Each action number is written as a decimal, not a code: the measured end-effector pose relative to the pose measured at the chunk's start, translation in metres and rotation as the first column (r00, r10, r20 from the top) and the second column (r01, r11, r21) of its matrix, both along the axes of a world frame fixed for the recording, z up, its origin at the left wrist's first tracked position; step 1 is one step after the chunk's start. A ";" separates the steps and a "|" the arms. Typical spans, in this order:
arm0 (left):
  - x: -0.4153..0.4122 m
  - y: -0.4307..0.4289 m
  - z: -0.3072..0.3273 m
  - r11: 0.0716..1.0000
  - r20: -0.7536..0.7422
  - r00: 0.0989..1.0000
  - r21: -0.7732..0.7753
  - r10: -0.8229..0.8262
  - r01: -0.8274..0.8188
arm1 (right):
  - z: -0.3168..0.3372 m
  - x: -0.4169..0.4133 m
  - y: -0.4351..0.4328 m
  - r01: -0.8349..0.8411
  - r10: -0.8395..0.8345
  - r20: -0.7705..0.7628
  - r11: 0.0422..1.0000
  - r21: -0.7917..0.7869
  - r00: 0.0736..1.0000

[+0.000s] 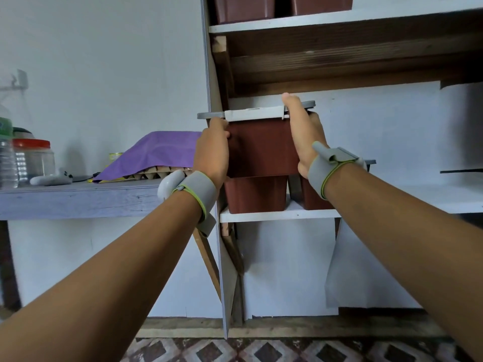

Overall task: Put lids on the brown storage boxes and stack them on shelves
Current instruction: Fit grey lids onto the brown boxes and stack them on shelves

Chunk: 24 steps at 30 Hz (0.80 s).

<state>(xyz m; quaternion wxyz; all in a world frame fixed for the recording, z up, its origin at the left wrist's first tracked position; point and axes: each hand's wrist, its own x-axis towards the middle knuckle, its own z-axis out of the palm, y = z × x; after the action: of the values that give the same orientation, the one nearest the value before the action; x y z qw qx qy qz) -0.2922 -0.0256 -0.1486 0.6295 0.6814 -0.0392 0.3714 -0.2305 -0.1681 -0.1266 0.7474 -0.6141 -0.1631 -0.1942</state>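
Both hands (261, 147) grip lidded brown box (261, 147) over shelf (277, 215).

A brown storage box (261, 147) with a grey lid (209, 115) and a white latch (253, 113) on its front rim sits upright on top of a lower brown box (254, 194), at the left end of the middle shelf (277, 215). Another brown box (313, 198) stands just beside the lower one. Two more brown boxes (244, 9) (321, 3) stand at the upper shelf's (339, 18) left end.
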 end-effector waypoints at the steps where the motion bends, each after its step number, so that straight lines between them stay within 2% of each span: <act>1: 0.005 0.002 -0.003 1.000 -0.008 1.000 0.010 -0.002 0.002 | -0.004 0.004 0.002 -0.007 0.007 -0.002 1.000 0.001 1.000; 4: 0.014 0.005 -0.004 0.999 -0.016 1.000 0.034 0.002 -0.001 | -0.008 0.016 0.004 -0.014 0.014 0.029 1.000 0.018 0.999; 6: 0.024 0.009 -0.004 0.999 -0.008 1.000 0.054 0.006 -0.005 | -0.011 0.030 0.004 0.029 -0.027 0.068 0.999 -0.030 0.997; 9: 0.040 0.014 -0.010 0.992 0.027 0.998 0.113 0.052 -0.054 | -0.016 0.051 0.006 0.180 -0.156 0.178 0.976 -0.125 0.972; 13: 0.067 0.020 -0.022 0.967 0.068 0.988 0.207 0.136 -0.147 | -0.030 0.079 0.008 0.411 -0.328 0.328 0.882 -0.230 0.886; 20: 0.097 0.022 -0.038 0.925 -0.022 0.978 0.329 0.208 -0.190 | -0.055 0.102 0.011 0.459 -0.288 0.394 0.758 -0.463 0.873; 24: 0.111 0.020 -0.048 0.892 -0.097 0.959 0.402 0.265 -0.206 | -0.059 0.115 0.015 0.451 -0.286 0.352 0.651 -0.611 0.891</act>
<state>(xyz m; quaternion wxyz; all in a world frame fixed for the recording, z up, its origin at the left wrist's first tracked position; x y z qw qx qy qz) -0.1814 -0.0058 -0.1969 0.4335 0.8179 0.0182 0.3780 -0.1155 -0.1530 -0.1856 0.3918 -0.8375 -0.1765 -0.3376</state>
